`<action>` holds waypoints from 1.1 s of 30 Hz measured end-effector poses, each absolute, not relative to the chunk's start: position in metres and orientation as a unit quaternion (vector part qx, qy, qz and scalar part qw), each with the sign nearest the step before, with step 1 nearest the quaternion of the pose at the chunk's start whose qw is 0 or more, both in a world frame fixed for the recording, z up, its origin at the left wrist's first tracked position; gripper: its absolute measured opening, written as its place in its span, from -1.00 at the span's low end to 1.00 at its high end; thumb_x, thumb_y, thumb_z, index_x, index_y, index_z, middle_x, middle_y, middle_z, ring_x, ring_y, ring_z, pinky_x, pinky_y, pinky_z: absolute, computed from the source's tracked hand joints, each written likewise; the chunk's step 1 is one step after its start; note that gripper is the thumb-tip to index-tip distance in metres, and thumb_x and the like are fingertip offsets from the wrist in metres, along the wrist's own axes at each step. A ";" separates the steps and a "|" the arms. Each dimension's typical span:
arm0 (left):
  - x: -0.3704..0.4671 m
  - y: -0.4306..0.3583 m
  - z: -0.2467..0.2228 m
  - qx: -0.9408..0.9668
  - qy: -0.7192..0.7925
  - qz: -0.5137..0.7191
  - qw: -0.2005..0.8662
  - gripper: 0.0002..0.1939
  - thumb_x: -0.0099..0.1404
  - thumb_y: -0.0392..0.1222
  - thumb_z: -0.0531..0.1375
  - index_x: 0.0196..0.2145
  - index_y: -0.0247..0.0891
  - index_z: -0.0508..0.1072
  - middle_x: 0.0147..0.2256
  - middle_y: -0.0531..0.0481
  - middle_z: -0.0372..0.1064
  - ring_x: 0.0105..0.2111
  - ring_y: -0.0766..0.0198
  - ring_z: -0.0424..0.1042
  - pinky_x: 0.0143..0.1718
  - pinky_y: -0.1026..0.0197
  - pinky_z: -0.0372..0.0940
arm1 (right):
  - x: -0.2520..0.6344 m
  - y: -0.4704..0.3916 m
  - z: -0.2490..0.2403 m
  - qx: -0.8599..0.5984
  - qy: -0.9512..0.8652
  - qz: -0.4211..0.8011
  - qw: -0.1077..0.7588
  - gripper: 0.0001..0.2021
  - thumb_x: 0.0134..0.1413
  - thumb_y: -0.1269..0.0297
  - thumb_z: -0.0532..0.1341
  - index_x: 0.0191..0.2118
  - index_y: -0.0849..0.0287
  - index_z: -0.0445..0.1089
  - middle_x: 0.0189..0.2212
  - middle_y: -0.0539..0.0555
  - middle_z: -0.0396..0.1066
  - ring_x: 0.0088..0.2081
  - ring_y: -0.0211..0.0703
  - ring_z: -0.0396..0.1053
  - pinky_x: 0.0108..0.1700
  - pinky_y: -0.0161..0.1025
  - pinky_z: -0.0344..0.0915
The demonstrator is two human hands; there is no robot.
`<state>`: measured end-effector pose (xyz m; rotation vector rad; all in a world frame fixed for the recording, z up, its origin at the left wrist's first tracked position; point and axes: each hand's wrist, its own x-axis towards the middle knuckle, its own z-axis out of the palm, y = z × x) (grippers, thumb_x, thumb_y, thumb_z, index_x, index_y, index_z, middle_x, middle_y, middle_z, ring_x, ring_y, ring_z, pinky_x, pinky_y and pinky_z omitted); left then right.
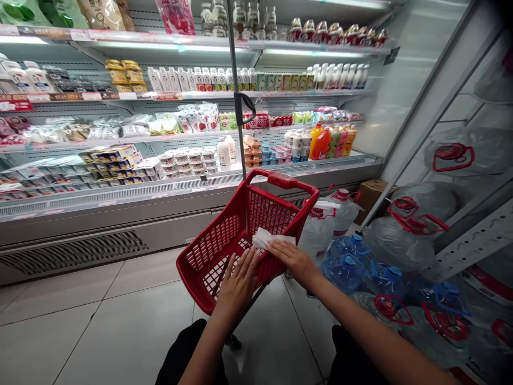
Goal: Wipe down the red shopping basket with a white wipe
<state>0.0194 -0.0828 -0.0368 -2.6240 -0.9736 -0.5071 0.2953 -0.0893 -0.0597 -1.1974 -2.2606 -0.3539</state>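
Observation:
A red plastic shopping cart basket (212, 251) with grid walls stands in front of me, tilted in my view. My left hand (240, 275) lies on the basket's near rim, fingers stretched out and holding nothing. To its right, my right hand (294, 259) presses a crumpled white tissue (262, 238) against the same side of the basket. The tissue sticks out past my fingertips into the basket, and part of it is under the fingers. At the far end rises the cart's red handle (280, 181). No goods show inside the basket.
Behind the cart runs a refrigerated display (120, 136) with bottles, cups and packets, its glass door handle (244, 108) facing me. Large water jugs (348, 270) crowd the floor and rack on the right, close to the cart. A cardboard box (371, 198) sits behind them on the tiled floor (140, 315).

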 end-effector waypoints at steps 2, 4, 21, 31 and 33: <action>0.023 -0.080 -0.037 -0.922 -0.321 -0.160 0.148 -0.17 0.47 -0.41 -0.09 0.53 -0.11 -0.41 0.51 0.06 -0.13 0.48 0.26 -0.05 0.52 0.00 -0.24 | 0.308 -0.088 -0.054 -0.438 -0.846 -0.140 0.268 -0.25 0.32 0.64 -0.05 0.53 -0.04 -0.05 0.41 0.00 0.22 0.41 -0.14 0.19 0.45 0.03 0.18; 0.022 -0.079 -0.038 -0.925 -0.315 -0.152 0.147 -0.20 0.50 -0.37 -0.07 0.53 -0.08 -0.37 0.50 0.08 -0.11 0.47 0.25 -0.01 0.51 0.00 -0.17 | 0.337 -0.083 -0.044 -0.461 -0.828 -0.164 0.275 -0.25 0.31 0.65 -0.07 0.52 -0.06 -0.01 0.40 -0.01 0.23 0.39 -0.13 0.22 0.46 0.04 0.15; 0.028 -0.080 -0.043 -0.924 -0.318 -0.168 0.129 -0.25 0.59 0.07 -0.03 0.54 -0.08 -0.31 0.48 0.01 -0.02 0.44 0.15 0.09 0.41 -0.02 0.10 | 0.367 -0.081 -0.051 -0.509 -0.793 -0.188 0.277 -0.26 0.33 0.62 -0.11 0.53 -0.05 -0.05 0.44 -0.03 0.15 0.44 -0.17 0.12 0.48 0.03 0.13; 0.059 -0.090 -0.053 -0.906 -0.353 -0.208 0.104 -0.18 0.57 0.15 -0.02 0.54 -0.17 -0.34 0.48 -0.10 -0.01 0.46 0.07 0.03 0.41 -0.11 0.09 | 0.356 -0.051 -0.054 -0.571 -0.735 -0.188 0.312 -0.25 0.26 0.67 -0.08 0.51 0.06 0.05 0.41 0.09 0.22 0.43 -0.07 0.16 0.43 0.07 0.22; 0.066 -0.092 -0.052 -0.897 -0.369 -0.219 0.105 -0.16 0.56 0.16 -0.01 0.54 -0.19 -0.33 0.49 -0.13 -0.05 0.48 0.06 -0.02 0.44 -0.14 0.01 | 0.329 -0.064 -0.067 -0.545 -0.762 -0.179 0.302 -0.27 0.28 0.66 -0.07 0.51 0.08 0.05 0.41 0.09 0.23 0.42 -0.08 0.18 0.42 0.06 0.25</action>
